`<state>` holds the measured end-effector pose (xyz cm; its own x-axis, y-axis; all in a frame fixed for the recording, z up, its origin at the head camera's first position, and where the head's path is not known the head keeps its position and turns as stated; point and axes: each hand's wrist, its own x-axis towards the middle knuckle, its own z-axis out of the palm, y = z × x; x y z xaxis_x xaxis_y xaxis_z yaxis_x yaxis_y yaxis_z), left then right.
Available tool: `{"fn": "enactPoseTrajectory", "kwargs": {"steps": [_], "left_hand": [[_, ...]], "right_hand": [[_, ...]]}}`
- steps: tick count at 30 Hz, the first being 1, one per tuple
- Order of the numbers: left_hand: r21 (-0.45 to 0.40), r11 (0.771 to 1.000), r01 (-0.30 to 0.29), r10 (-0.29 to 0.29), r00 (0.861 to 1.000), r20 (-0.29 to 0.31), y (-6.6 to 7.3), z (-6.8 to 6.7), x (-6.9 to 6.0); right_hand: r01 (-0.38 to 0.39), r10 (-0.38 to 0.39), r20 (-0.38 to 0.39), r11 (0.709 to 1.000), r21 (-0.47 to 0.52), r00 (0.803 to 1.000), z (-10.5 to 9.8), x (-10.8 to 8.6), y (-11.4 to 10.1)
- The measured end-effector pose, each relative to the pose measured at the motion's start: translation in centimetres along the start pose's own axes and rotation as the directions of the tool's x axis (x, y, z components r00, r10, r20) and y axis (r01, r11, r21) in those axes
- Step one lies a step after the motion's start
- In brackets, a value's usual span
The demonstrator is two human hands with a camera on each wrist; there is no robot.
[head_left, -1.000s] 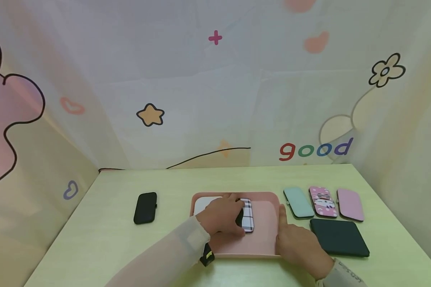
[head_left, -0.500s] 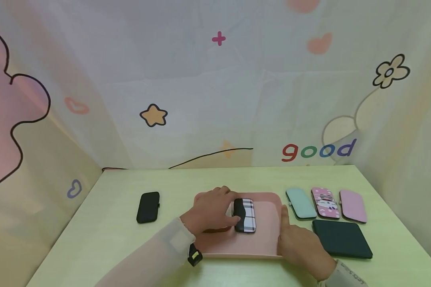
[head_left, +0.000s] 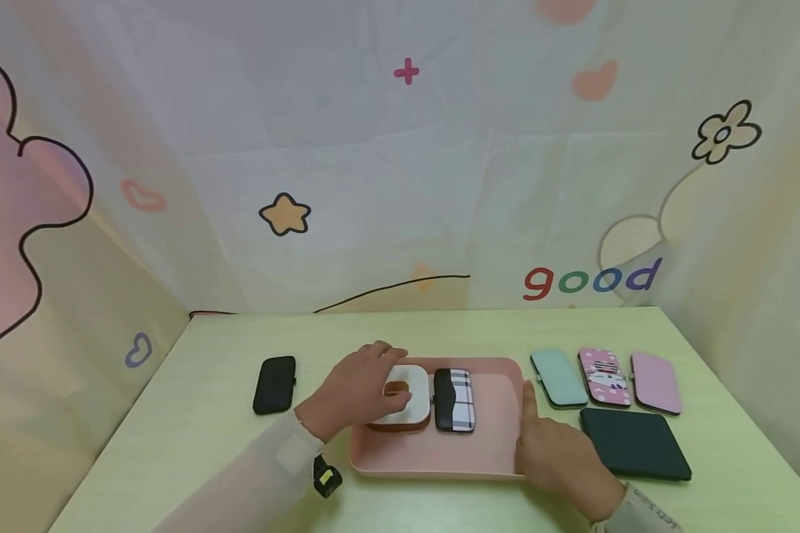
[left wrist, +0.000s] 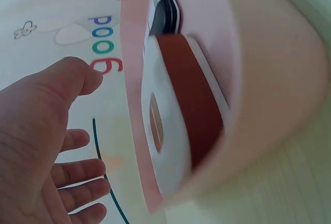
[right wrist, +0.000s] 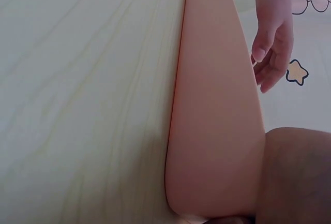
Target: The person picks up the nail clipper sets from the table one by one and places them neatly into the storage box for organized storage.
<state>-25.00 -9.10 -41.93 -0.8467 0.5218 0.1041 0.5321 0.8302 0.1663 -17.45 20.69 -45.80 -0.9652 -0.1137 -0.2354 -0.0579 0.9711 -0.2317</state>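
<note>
My left hand (head_left: pixel 356 389) hovers over the left end of a pink tray (head_left: pixel 453 455), its fingers loosely spread and apart from everything in the left wrist view. Just beneath it lies a white box with a brown band (left wrist: pixel 189 100), rounded at the corners, partly hidden by the hand in the head view. To that box's right in the tray sits a slim clasp case (head_left: pixel 463 400), black with white plaid. My right hand (head_left: pixel 560 463) holds the tray's right wall, index finger straight along it; the right wrist view shows the hand over the rim and a fingertip low outside.
Right of the tray lie a mint case (head_left: pixel 558 377), a pink patterned case (head_left: pixel 603 376) and a plain pink case (head_left: pixel 655 382). A larger dark green flat case (head_left: pixel 635 443) is in front of them. A black case (head_left: pixel 275 385) lies to the left.
My left hand has moved left, off the plaid case and over the white box, uncovering both more. My right hand stays at the tray's right wall.
</note>
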Motion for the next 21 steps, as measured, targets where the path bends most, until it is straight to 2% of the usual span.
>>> {"fn": "enactPoseTrajectory", "kwargs": {"steps": [4,11,21], "left_hand": [[-0.008,0.999,0.033,-0.033,0.999,-0.003,-1.3,-0.1,-0.7],[0.000,0.999,0.040,-0.040,0.999,-0.034,-2.8,-0.1,-1.5],[-0.018,0.996,0.086,-0.087,0.993,-0.083,-5.3,-0.5,-2.6]], "right_hand": [[0.011,-0.011,-0.011,1.000,-0.005,1.000,0.0,-0.1,-0.1],[0.004,-0.004,-0.008,1.000,0.007,1.000,0.0,-0.1,-0.1],[-0.004,0.004,0.006,1.000,0.011,1.000,-0.1,-0.1,-0.1]]}}
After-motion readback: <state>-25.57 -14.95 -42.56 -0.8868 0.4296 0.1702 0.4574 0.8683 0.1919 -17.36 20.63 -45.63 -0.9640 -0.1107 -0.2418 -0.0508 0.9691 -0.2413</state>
